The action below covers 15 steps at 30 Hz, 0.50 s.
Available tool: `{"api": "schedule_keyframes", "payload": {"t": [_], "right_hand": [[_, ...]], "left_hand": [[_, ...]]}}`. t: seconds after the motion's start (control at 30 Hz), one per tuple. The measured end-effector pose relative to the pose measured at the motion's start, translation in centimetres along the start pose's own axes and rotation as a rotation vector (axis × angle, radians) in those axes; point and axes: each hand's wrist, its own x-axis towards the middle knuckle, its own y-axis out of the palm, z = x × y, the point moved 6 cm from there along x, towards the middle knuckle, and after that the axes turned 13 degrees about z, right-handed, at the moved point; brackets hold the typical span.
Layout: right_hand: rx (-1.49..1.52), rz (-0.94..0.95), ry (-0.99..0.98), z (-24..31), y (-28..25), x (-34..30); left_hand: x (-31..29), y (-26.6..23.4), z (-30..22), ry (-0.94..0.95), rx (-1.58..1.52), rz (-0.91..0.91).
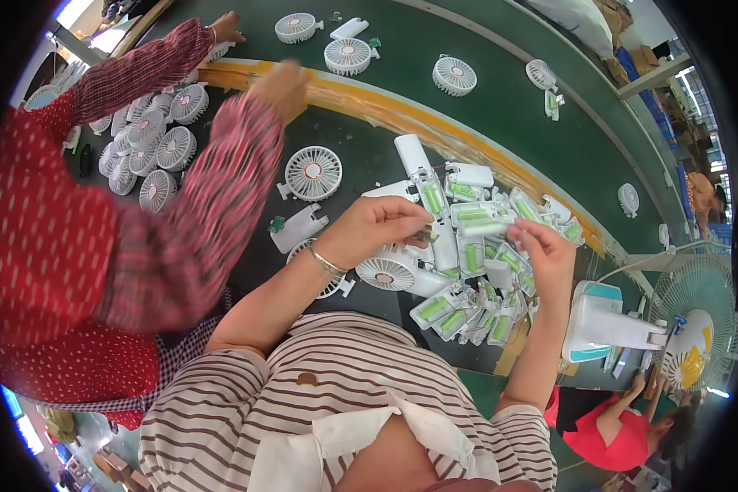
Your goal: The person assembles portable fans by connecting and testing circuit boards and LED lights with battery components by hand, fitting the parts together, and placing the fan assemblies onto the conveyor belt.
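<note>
My left hand [373, 230], with a bracelet at the wrist, is closed in a pinch on a small greenish circuit board [424, 235]. Just under it lies a white fan head [387, 271]. To the right, thumb and fingers of my right hand [545, 246] are pinched on the end of a white fan handle [490, 227], slightly blurred, with green showing through it. Below and around both hands spreads a heap of white handle shells [473, 256], many with green battery cells inside. A loose handle [298, 229] with a small green board rests left of my forearm.
At left, a co-worker in a patterned red sleeve [242, 156] reaches across beside a pile of white fan heads [148, 131]. Beyond the yellow-taped edge [361, 97], a green belt [402, 53] carries spaced fan parts. A standing fan [689, 328] and white-blue device [590, 322] are at right.
</note>
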Motion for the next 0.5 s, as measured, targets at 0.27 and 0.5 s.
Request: {"api": "schedule_keyframes", "payload": {"t": [0.27, 0.5], "right_hand": [[0.297, 0.31, -0.327, 2.9, 5.1, -2.2], [0.48, 0.53, -0.245, 2.2, 10.7, -0.9]], "left_hand": [[-0.6, 1.2, -0.8, 0.047, 0.053, 0.003], [-1.2, 2.3, -2.4, 0.154, 0.527, -0.047]]}}
